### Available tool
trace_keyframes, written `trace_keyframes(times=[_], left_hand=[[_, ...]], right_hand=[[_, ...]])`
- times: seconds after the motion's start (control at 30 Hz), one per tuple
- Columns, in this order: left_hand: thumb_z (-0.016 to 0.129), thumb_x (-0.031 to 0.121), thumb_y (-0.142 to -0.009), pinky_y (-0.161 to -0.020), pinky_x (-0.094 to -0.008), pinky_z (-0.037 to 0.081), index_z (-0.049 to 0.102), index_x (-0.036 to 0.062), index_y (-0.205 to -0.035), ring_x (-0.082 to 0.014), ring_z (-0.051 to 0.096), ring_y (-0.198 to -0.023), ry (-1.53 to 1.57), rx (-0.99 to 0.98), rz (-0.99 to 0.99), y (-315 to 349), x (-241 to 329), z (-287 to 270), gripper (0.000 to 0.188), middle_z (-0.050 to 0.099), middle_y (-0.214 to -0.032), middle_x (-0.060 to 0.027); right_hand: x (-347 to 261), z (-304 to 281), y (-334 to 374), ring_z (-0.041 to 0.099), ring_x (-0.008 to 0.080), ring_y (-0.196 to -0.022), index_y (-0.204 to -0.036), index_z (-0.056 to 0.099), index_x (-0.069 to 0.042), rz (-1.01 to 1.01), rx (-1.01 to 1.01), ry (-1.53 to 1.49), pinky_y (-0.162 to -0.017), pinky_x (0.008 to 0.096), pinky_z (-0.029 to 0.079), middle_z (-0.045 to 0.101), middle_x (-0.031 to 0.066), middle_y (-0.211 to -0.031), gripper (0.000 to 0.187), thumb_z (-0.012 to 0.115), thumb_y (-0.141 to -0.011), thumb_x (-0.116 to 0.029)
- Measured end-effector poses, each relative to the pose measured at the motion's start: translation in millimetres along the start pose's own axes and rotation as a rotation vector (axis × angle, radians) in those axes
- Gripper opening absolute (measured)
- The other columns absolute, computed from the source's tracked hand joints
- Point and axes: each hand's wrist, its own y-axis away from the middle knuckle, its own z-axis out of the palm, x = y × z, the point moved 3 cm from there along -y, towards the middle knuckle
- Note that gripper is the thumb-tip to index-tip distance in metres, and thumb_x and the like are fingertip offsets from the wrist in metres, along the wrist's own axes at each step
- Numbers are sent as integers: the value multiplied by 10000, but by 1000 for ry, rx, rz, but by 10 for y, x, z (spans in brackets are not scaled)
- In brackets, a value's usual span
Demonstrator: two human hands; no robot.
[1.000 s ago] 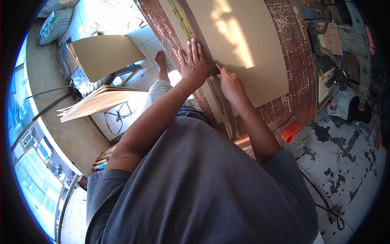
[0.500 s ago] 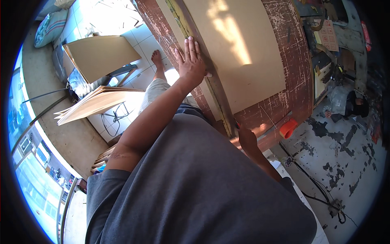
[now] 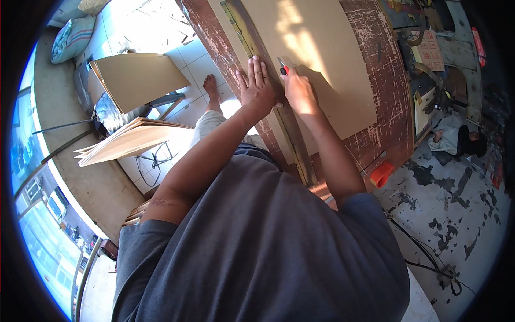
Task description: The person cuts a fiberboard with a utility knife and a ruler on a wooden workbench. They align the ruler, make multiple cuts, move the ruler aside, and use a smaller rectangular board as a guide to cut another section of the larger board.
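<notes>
My left hand (image 3: 257, 94) lies flat with fingers outstretched, pressing on a long dark straightedge (image 3: 295, 138) with a worn yellowish strip along its left side. Beneath the straightedge is a large tan sheet of board (image 3: 343, 104), showing on both sides of it. Just right of the straightedge, my right hand (image 3: 300, 94) is closed round a red and black utility knife (image 3: 284, 68). The knife's tip points away from me, above the board; whether the blade touches it I cannot tell.
The board rests on a scratched reddish-brown worktable (image 3: 386, 80). An orange tape roll (image 3: 381, 174) sits at the table's near right corner. More tan sheets (image 3: 139, 75) are stacked at left. Another person (image 3: 453, 137) is low down at far right, and cables (image 3: 418, 241) run across the floor.
My right hand has moved with the utility knife from the straightedge's near end, up and away along its right side, to beside my left hand. The left hand stays on the straightedge.
</notes>
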Motion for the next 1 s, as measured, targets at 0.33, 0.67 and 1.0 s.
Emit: trace_keyframes(times=[0.33,0.67,1.0], left_hand=[[822,621,-675,-1201,-680,-1,56,-89,-1581,-393,-72,-1565,59,26,-5,27,-93,37,1382,-44,-1676,-269],[815,629,-680,-1200,-680,3,44,-89,-1581,-388,-82,-1566,21,-1,-18,13,-49,8,1386,-65,-1677,-267],[776,651,-719,-1203,-672,7,9,-86,-1582,-385,-103,-1564,-17,-32,-34,17,-90,31,1370,-111,-1674,-262]], right_hand=[[-123,290,-337,648,536,-889,-1011,548,66,-168,15,-78,-754,592,521,650,359,-869,241,557,-1017,-174],[-46,232,-333,638,545,-966,-1039,564,82,-92,-144,-9,-816,578,524,643,383,-945,235,551,-1011,-151],[193,-145,760,667,502,-933,-1047,572,19,24,-335,149,-786,578,522,678,320,-987,259,532,-1027,-236]])
